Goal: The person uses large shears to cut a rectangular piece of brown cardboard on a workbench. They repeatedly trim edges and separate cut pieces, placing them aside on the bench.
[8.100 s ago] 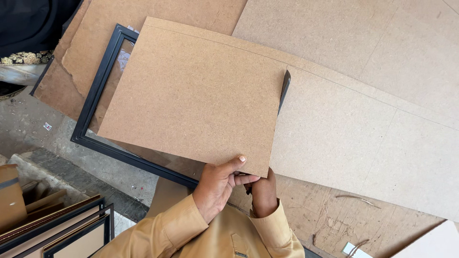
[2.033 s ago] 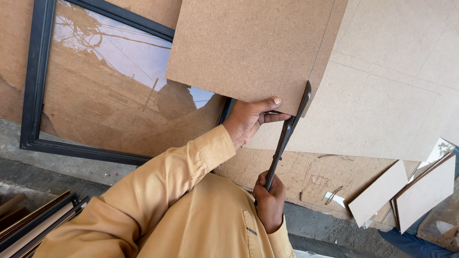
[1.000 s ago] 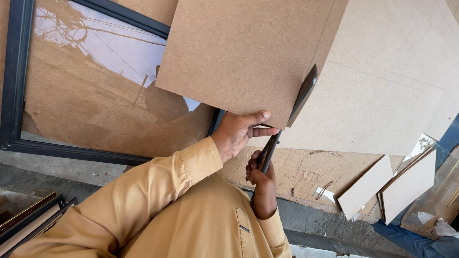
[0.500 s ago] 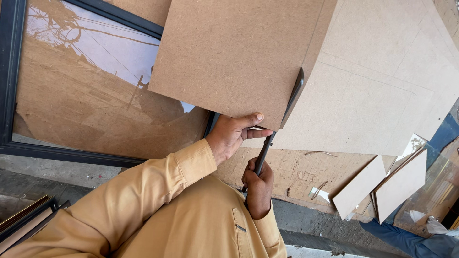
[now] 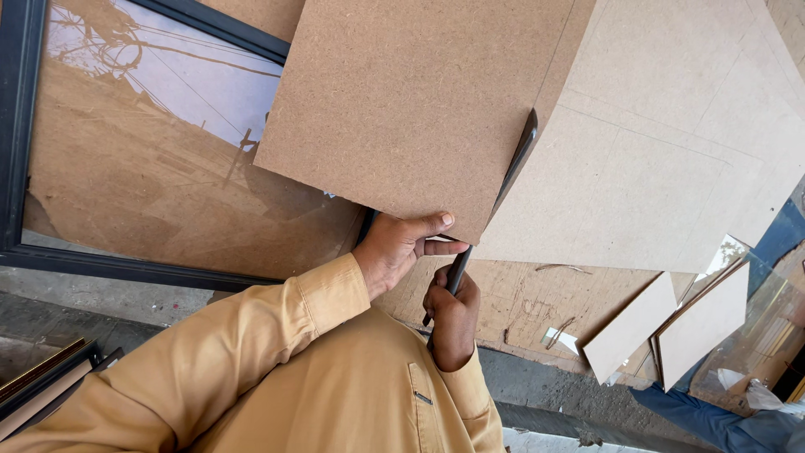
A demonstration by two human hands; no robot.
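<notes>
While both hands work at the brown board's bottom corner:
Left hand (image 5: 401,248): pinches the brown board (image 5: 411,109) at that corner.
Right hand (image 5: 453,315): just under the corner, wrapped tight around a long dark blade (image 5: 503,180).
Blade: runs up the board's right edge.
Glass frame (image 5: 134,168): left of the board.

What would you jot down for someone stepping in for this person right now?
Left hand: grips the lower edge of the brown board, thumb on its face, holding it up off the larger sheets.
Right hand: closed around the dark blade, which lies along the board's right edge.
Black frame with its glass lies to the left; smaller cut boards lean at the right.
Done: the board is lifted, blade set at the edge.
Left: how far along that edge the blade has worked cannot be told.
</notes>
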